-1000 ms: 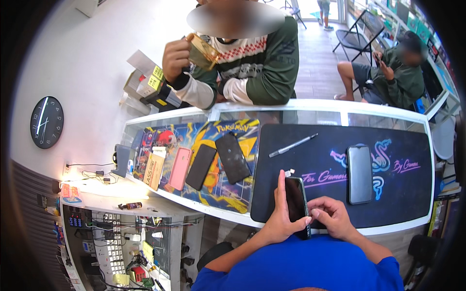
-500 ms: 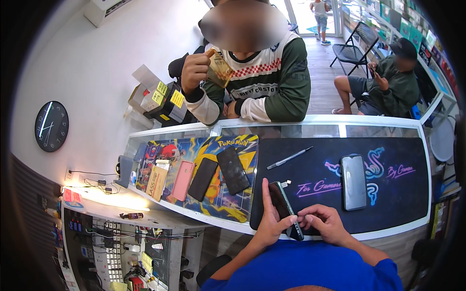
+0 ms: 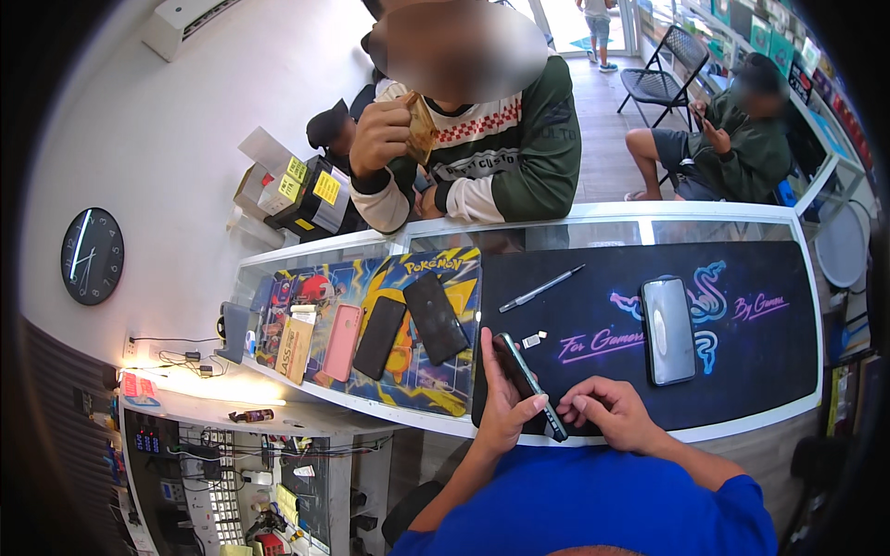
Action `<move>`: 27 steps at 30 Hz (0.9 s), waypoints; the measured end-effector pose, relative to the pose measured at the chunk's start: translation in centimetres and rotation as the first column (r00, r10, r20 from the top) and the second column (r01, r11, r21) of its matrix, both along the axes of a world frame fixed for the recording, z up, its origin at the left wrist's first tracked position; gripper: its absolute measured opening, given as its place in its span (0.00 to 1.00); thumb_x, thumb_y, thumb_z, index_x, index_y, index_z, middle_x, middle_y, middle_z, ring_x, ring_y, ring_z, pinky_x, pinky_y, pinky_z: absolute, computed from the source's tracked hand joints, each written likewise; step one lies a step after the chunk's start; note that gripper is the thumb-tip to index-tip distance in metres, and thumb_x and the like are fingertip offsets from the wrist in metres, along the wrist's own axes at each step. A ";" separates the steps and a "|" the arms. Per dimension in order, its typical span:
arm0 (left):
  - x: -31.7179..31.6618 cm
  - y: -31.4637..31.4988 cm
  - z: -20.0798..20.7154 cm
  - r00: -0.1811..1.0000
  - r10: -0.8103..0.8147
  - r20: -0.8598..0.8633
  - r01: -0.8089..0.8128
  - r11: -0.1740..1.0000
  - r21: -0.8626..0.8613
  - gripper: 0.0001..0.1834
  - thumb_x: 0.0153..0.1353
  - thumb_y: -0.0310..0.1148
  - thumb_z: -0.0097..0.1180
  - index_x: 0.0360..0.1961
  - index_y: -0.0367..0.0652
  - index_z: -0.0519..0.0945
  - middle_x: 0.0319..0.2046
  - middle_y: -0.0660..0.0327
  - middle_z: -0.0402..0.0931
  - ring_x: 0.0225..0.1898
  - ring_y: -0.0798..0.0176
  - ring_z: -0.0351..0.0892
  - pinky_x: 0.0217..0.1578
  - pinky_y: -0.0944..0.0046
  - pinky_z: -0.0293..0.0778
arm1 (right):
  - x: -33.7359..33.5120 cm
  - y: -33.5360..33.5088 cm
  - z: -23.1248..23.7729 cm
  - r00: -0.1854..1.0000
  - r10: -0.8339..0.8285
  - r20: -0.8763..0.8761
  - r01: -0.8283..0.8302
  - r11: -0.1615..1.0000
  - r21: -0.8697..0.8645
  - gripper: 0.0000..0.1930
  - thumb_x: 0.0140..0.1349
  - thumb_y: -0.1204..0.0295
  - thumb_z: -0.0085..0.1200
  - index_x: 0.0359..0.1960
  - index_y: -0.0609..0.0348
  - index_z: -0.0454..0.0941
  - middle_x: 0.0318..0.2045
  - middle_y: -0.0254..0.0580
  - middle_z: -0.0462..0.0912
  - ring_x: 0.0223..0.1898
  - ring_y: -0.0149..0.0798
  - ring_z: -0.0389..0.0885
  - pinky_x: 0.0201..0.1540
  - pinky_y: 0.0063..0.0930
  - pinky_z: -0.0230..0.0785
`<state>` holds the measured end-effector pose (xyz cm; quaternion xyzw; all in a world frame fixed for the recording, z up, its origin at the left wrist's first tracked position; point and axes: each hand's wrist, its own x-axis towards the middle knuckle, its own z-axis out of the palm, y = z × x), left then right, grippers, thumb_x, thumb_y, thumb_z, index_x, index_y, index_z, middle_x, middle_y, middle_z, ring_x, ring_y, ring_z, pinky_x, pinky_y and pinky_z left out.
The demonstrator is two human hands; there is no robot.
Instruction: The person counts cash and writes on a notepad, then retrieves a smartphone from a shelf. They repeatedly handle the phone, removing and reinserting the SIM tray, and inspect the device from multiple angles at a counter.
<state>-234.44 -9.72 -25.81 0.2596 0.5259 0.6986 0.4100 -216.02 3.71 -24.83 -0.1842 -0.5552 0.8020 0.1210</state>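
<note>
Over black mat (image 3: 640,324), phone (image 3: 527,382) gripped in left hand (image 3: 505,412), right hand (image 3: 607,417) touching its btm end.

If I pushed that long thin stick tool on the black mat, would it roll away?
The thin tool looks round and slim like a pen, so a sideways push would probably roll it, though the black mat may slow it. It seems stiff and light. It lies flat, apart from the phone held by the left hand and right hand.

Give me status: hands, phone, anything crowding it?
Left hand grips dark phone, tilted on edge over mat. Right hand pinching at its lower end. Small tray piece lying close by.
</note>
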 end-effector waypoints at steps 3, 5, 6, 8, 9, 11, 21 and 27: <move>0.5 0.4 0.1 0.997 0.002 0.073 -0.005 0.999 0.040 0.77 0.56 0.35 0.77 0.86 0.57 0.22 0.73 0.57 0.52 0.50 0.62 0.70 0.52 0.61 0.77 | -0.1 0.1 -0.2 0.997 -0.054 -0.059 0.050 0.997 -0.065 0.10 0.82 0.71 0.51 0.49 0.66 0.81 0.42 0.43 0.89 0.41 0.30 0.86 0.47 0.27 0.81; 0.5 0.8 0.0 0.997 -0.002 0.082 -0.001 0.999 0.036 0.77 0.55 0.33 0.75 0.86 0.56 0.22 0.72 0.58 0.52 0.48 0.64 0.71 0.47 0.63 0.78 | -0.1 0.5 -0.3 0.997 -0.059 -0.046 0.058 0.998 -0.027 0.11 0.83 0.70 0.49 0.48 0.65 0.80 0.40 0.42 0.89 0.39 0.30 0.85 0.45 0.27 0.80; 0.5 0.7 -0.9 0.997 0.037 0.072 -0.042 0.996 0.073 0.75 0.52 0.31 0.75 0.88 0.57 0.28 0.73 0.57 0.53 0.45 0.64 0.76 0.41 0.60 0.83 | -0.2 0.4 0.3 0.997 -0.071 -0.041 0.072 0.997 0.029 0.12 0.83 0.69 0.49 0.47 0.65 0.81 0.40 0.40 0.89 0.39 0.29 0.84 0.45 0.26 0.79; 1.0 0.8 0.1 0.996 0.047 0.080 -0.051 0.998 0.046 0.75 0.52 0.31 0.74 0.88 0.53 0.30 0.72 0.57 0.54 0.45 0.63 0.76 0.42 0.59 0.83 | -0.4 1.0 1.0 0.993 -0.016 -0.113 0.040 0.977 0.209 0.15 0.83 0.67 0.48 0.47 0.66 0.85 0.38 0.42 0.88 0.37 0.31 0.84 0.44 0.27 0.77; 1.0 0.7 0.3 0.997 0.045 0.061 -0.048 0.998 0.044 0.74 0.51 0.31 0.74 0.88 0.52 0.30 0.72 0.57 0.55 0.45 0.62 0.76 0.43 0.59 0.82 | -0.8 0.9 2.1 0.987 -0.047 -0.157 0.096 0.941 0.325 0.14 0.82 0.70 0.48 0.49 0.66 0.86 0.38 0.44 0.86 0.38 0.36 0.84 0.44 0.29 0.76; 1.0 0.7 0.4 0.997 0.046 0.055 -0.048 0.998 0.049 0.74 0.51 0.32 0.74 0.87 0.50 0.30 0.72 0.58 0.56 0.45 0.61 0.77 0.44 0.59 0.82 | -1.5 1.0 2.7 0.964 -0.062 -0.257 0.202 0.799 0.566 0.13 0.78 0.72 0.51 0.52 0.65 0.87 0.44 0.47 0.85 0.44 0.42 0.82 0.48 0.33 0.75; 0.6 0.7 0.7 0.998 0.001 0.068 -0.001 1.000 -0.003 0.76 0.52 0.35 0.76 0.87 0.53 0.27 0.71 0.56 0.55 0.48 0.62 0.76 0.53 0.59 0.80 | -2.0 1.8 3.4 0.980 -0.018 -0.197 0.156 0.681 0.715 0.15 0.70 0.73 0.57 0.54 0.59 0.89 0.53 0.49 0.81 0.49 0.44 0.79 0.50 0.37 0.73; 0.6 0.8 1.4 0.995 -0.027 0.097 0.028 1.000 -0.008 0.79 0.54 0.37 0.77 0.86 0.55 0.21 0.70 0.57 0.55 0.53 0.62 0.71 0.56 0.59 0.76 | -2.6 1.8 4.2 0.990 -0.052 -0.133 0.130 0.714 0.688 0.10 0.67 0.76 0.61 0.48 0.61 0.89 0.41 0.43 0.85 0.41 0.36 0.82 0.44 0.31 0.74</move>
